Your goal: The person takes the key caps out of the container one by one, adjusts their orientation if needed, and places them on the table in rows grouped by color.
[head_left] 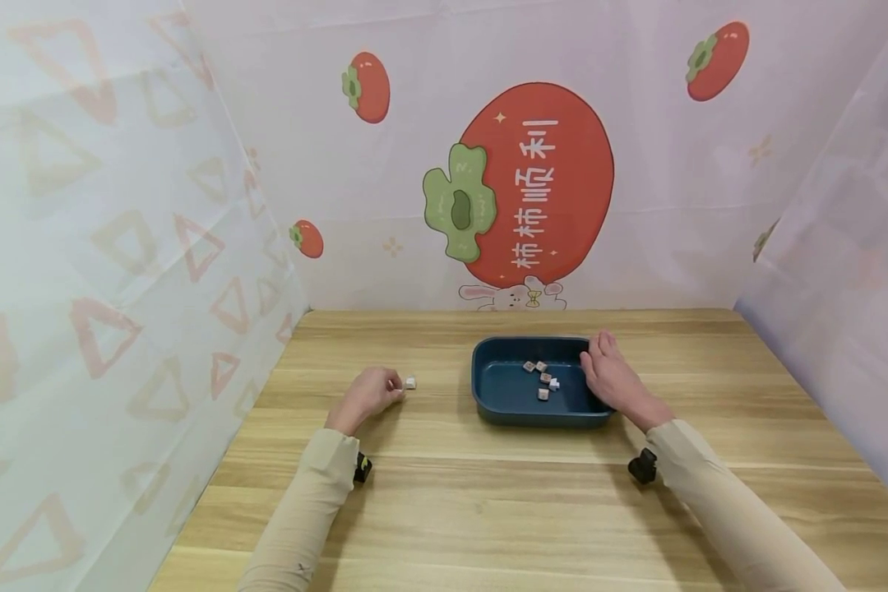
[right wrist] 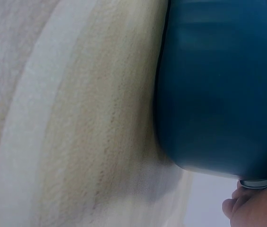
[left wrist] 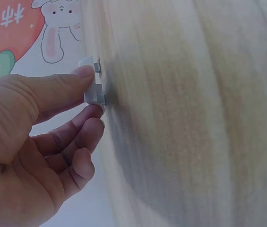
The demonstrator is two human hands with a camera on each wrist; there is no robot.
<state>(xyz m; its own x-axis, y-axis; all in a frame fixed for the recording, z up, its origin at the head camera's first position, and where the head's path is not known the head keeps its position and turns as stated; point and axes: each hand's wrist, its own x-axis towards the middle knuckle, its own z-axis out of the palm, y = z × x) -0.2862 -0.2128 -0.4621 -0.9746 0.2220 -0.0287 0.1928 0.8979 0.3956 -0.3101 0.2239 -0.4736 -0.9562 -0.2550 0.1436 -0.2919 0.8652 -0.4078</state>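
My left hand (head_left: 372, 392) is low over the left part of the table. In the left wrist view its thumb and a finger pinch a small white block (left wrist: 93, 92) with grey parts facing the wood; the other fingers are curled below. Just past the fingertips in the head view is a small white cube (head_left: 410, 382). My right hand (head_left: 616, 378) holds the right end of a dark blue rectangular tray (head_left: 536, 418), lying over its rim. The right wrist view has that tray's outer wall (right wrist: 218, 94), with fingers (right wrist: 239, 208) at the rim.
Several small light cubes (head_left: 543, 395) lie inside the tray, around its middle. The wood table (head_left: 451, 510) runs back to a white cloth (head_left: 385, 189) printed with persimmons. More cloth hangs at the left and right sides.
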